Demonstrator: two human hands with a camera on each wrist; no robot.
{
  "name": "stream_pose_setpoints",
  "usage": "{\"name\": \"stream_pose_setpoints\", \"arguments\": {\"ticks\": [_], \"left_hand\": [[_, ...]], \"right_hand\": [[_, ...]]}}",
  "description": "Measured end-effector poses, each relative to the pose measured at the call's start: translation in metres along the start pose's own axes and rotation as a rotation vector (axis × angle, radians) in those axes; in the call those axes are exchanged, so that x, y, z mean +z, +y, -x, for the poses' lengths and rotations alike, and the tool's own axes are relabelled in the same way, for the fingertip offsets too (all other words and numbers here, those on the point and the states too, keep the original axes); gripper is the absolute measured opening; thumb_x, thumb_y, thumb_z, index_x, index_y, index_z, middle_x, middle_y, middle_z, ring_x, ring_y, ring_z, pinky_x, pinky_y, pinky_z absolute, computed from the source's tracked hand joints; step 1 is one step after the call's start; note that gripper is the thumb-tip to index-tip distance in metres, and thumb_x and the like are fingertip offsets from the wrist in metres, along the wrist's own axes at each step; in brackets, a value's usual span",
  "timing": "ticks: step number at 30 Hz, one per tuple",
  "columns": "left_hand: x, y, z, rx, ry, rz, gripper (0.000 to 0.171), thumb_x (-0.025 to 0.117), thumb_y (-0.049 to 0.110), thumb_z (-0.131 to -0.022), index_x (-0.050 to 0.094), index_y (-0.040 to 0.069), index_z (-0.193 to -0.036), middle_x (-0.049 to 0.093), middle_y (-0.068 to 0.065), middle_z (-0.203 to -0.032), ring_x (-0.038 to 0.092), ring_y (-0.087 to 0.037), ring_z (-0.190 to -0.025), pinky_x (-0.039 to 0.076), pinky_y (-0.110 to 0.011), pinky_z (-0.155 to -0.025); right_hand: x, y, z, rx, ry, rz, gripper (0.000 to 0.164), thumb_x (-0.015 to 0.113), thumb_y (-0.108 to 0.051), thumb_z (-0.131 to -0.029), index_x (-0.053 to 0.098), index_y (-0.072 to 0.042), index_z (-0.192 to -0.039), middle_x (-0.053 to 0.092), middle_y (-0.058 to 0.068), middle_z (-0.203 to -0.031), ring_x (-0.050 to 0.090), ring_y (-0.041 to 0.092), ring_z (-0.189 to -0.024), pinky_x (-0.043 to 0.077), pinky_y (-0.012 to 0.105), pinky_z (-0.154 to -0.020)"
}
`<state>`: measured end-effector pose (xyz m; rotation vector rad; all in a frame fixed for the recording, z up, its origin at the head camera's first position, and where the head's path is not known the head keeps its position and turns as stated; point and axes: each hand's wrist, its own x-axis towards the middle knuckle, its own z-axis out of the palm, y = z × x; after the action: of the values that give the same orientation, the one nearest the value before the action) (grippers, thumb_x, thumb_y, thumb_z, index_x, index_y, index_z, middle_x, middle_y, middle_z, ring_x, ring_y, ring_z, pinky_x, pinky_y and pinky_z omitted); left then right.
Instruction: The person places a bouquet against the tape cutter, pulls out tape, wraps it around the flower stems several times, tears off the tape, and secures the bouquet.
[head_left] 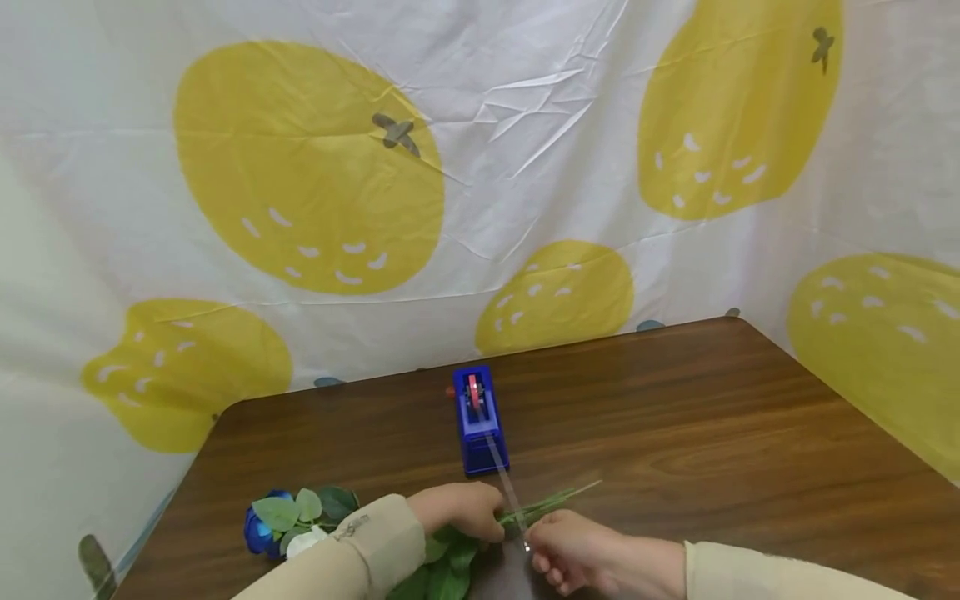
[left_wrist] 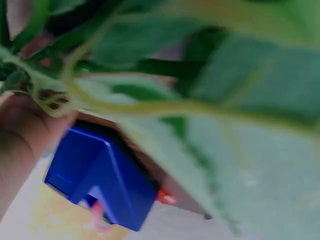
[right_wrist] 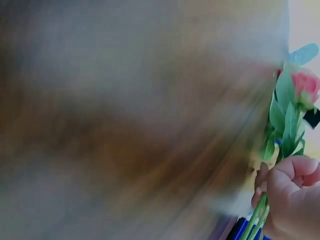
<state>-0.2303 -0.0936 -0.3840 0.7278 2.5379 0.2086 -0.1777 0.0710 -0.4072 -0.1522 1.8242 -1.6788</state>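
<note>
A small bunch of flowers lies across the near side of the table, with a blue rose [head_left: 260,527], a white bloom [head_left: 306,542] and green leaves [head_left: 450,567]. In the right wrist view a pink flower [right_wrist: 306,85] shows. My left hand [head_left: 467,510] grips the stems [head_left: 555,502], whose ends point right. From the blue tape dispenser [head_left: 480,421] a strip of clear tape [head_left: 501,468] runs toward me and passes by the stems. My right hand [head_left: 573,550] pinches the tape's free end, just right of the stems. Leaves fill much of the left wrist view.
The brown wooden table [head_left: 712,417] reaches back to a white curtain [head_left: 465,167] printed with yellow fruit. The dispenser stands beyond my hands, with a red knob [head_left: 450,391] on its left side. Blur covers most of the right wrist view.
</note>
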Motion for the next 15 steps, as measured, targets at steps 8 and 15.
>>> {"name": "stream_pose_setpoints", "arguments": {"ticks": [8,15], "left_hand": [[-0.010,-0.009,0.002,0.073,-0.142,0.286,0.013,0.060,0.011,-0.084,0.054,0.007,-0.073,0.048,0.004,-0.068,0.042,-0.006,-0.060,0.033,-0.017,-0.057],[-0.011,-0.009,0.004,0.029,-0.266,0.371,0.026,0.051,0.024,-0.094,0.060,0.001,-0.089,0.054,0.001,-0.077,0.048,-0.008,-0.071,0.040,-0.021,-0.066]], "right_hand": [[0.007,0.004,0.002,-0.033,0.033,-0.055,0.006,0.042,-0.010,-0.087,0.047,-0.006,-0.088,0.041,-0.007,-0.054,0.035,0.002,-0.043,0.031,0.014,-0.043],[0.007,0.012,0.000,-0.032,0.031,-0.039,0.013,0.039,-0.010,-0.092,0.049,-0.002,-0.094,0.041,-0.008,-0.054,0.036,0.001,-0.044,0.033,0.013,-0.043]]}}
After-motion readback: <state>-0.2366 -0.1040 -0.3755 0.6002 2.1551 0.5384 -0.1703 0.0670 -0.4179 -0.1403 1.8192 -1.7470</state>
